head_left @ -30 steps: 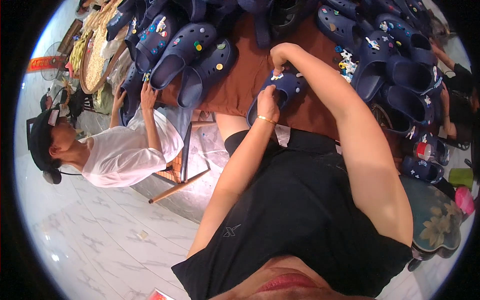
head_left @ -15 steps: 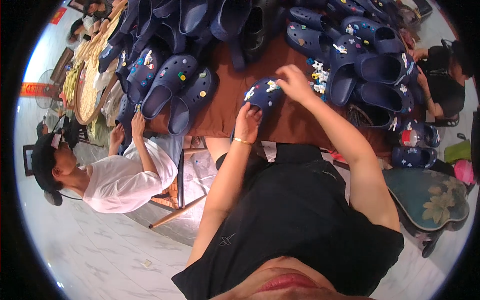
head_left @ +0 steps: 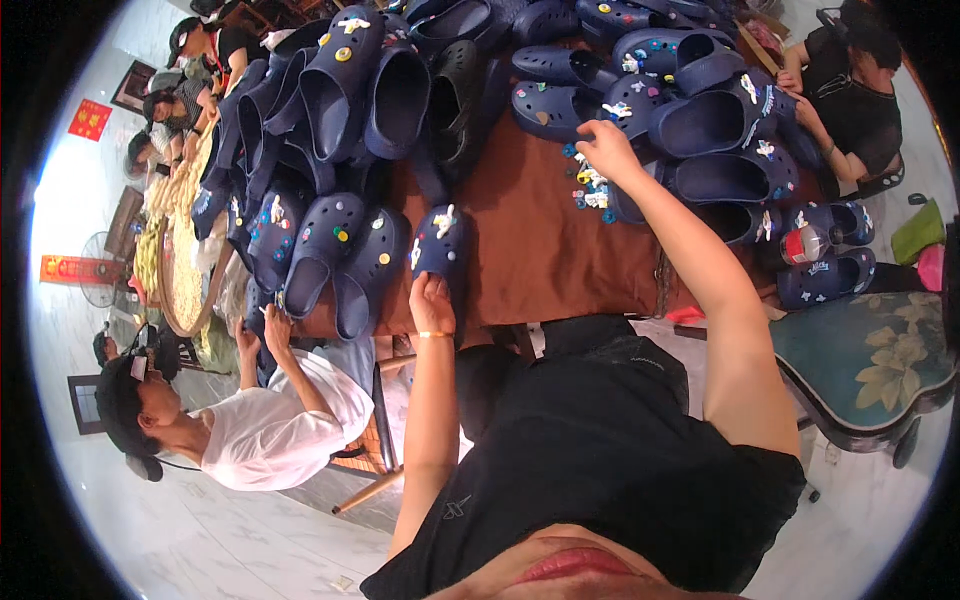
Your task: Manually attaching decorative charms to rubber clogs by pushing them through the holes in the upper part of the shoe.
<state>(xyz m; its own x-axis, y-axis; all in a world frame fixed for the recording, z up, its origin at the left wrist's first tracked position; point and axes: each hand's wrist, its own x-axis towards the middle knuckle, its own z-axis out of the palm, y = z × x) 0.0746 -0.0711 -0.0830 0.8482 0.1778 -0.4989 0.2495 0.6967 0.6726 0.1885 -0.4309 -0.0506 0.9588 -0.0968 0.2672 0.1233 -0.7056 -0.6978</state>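
Navy clog (head_left: 440, 245), centre frame, gripped at its heel by left hand (head_left: 432, 300), steadying it; right hand (head_left: 605, 150), upper centre, fingers pinched narrow over loose charms (head_left: 590, 190).

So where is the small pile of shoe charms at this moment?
In the head view, the pile of shoe charms lies on the brown table, right of centre, just under the right hand and beside the navy clogs.
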